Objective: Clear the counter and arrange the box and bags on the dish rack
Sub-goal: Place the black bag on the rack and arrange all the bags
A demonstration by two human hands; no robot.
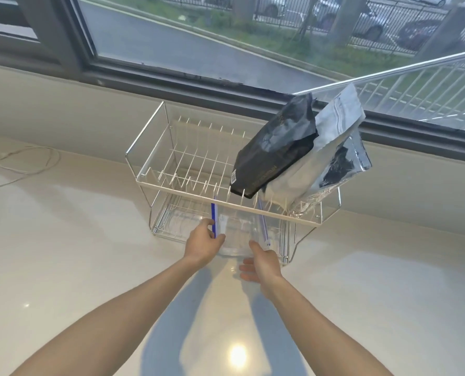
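Observation:
A white two-tier wire dish rack [155, 183] stands on the counter under the window. On its upper tier, at the right, lean a black bag [274, 150], a white bag [337, 115] and a silver foil bag [345, 164]. A clear plastic box [236, 232] with blue side clips sits partly inside the lower tier, its front end sticking out. My left hand [202, 244] grips its left side by the blue clip. My right hand [262, 264] holds its right front corner, fingers under the edge.
The pale glossy counter [76, 253] spreads around the rack. A thin white cable [30, 164] lies at the far left near the wall. A dark-framed window [171, 74] runs behind the rack, close to the bags' tops.

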